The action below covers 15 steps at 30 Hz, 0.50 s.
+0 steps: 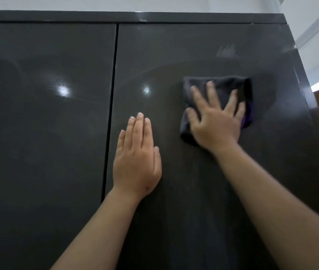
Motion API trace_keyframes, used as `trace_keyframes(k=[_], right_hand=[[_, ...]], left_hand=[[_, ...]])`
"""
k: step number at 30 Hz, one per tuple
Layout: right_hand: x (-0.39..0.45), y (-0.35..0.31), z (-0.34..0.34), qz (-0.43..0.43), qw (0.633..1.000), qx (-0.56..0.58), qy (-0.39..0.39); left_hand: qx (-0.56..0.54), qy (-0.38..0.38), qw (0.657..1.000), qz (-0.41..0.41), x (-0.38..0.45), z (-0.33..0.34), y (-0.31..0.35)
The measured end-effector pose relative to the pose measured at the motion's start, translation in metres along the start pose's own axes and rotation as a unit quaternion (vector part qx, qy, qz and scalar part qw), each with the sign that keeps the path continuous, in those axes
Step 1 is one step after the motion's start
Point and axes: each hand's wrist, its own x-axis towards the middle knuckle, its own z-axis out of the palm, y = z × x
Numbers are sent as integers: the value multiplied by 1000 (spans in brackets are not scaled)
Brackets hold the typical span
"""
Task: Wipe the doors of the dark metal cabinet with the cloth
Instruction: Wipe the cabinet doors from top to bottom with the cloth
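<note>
The tall dark grey metal cabinet point(174, 17) filled our view, its glossy left door point(47, 133) and right door point(203, 191) split by a thin vertical gap. We were mid-wipe on the right door, high up near its right edge. Our right hand point(216, 126) pressed the folded dark grey cloth point(218, 84) flat to the panel, fingers spread and straight on top of it. Our left hand point(138, 164) lay flat on the same door beside the gap, fingers straight and together, holding nothing. A faint smear point(226, 50) showed above the cloth, so the next stroke, we reckoned, needed to go upward; the left door likely awaited its turn.
</note>
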Motion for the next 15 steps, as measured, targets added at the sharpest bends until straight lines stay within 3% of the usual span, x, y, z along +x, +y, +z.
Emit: trace_keyframes(k=[3,7,15], right_hand=[[-33,-3,2,-122,992,-34,-11],[-30,36,-7,-156,987,-40,-20],[-33,109,-17,95,995,-27,-18]], left_hand=[[-18,29,999,-31,6,1,9],[-22,4,999,-24,8,7,32],[24,-55,997,47,-12,24,79]])
